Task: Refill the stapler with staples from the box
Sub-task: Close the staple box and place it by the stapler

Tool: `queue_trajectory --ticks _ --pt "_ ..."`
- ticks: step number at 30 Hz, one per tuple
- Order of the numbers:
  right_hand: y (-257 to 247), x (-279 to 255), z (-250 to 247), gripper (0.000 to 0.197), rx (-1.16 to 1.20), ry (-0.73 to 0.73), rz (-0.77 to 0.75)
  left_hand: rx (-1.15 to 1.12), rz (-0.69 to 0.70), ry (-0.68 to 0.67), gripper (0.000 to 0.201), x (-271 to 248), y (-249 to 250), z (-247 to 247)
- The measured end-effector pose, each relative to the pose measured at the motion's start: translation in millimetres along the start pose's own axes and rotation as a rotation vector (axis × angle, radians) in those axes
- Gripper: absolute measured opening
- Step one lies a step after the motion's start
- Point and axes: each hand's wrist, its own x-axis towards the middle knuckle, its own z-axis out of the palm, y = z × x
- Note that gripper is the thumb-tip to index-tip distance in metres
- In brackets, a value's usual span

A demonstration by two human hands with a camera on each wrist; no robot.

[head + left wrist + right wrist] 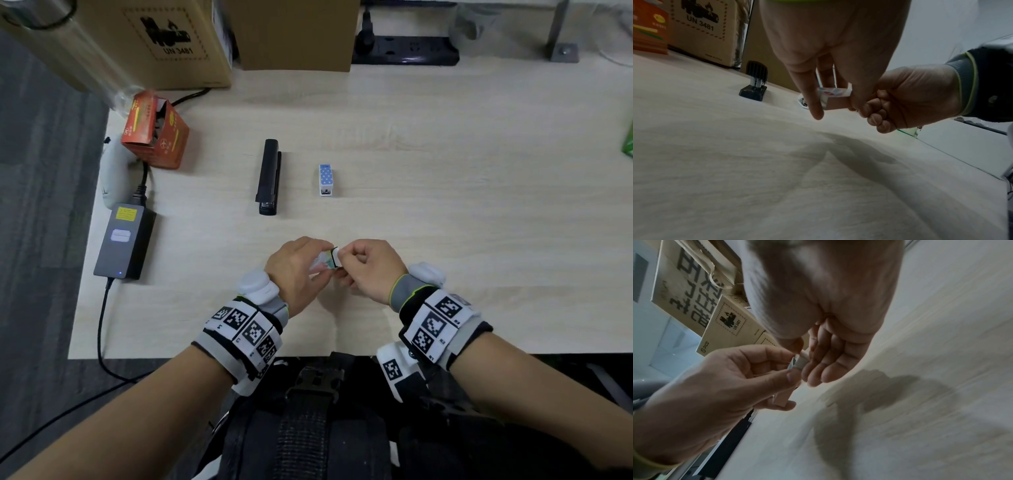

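Observation:
A small staple box (324, 264) is held just above the table, near its front edge. My left hand (296, 270) grips the box body (835, 99) between thumb and fingers. My right hand (364, 267) pinches the white flap (800, 361) at the box's right end, its other fingers curled. The black stapler (269, 176) lies shut on the table beyond the hands, also low in the left wrist view as the black stapler (754, 81). To its right lies a small blue dotted stapler (325, 180). What is inside the box is hidden.
An open orange carton (156, 130) and a grey power adapter (123, 240) with its cable sit at the table's left. Cardboard boxes (154, 41) and a black power strip (404, 51) line the back. A green object (628, 137) pokes in at the right edge.

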Motion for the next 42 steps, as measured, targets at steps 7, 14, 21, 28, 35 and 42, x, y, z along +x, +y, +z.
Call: queue_trajectory --ticks 7,14,21,28,35,42 --pt "-2 -1 -3 0.016 0.044 -0.017 -0.029 -0.051 -0.028 -0.019 0.045 5 2 -2" --pt "1 -3 -9 0.016 0.034 -0.131 -0.028 -0.134 0.101 -0.089 0.055 10 0 -7" --pt "11 1 -11 0.016 -0.026 -0.112 -0.04 -0.139 -0.139 -0.095 0.069 26 -8 -3" --pt "31 5 -24 0.014 -0.179 0.002 -0.005 -0.021 -0.01 -0.155 0.063 44 9 6" --pt "44 3 -40 0.019 -0.24 0.003 0.0 0.12 0.181 -0.207 0.059 95 31 20" --pt "46 7 -50 0.018 -0.267 -0.069 -0.006 0.292 0.144 -0.339 0.057 146 41 21"
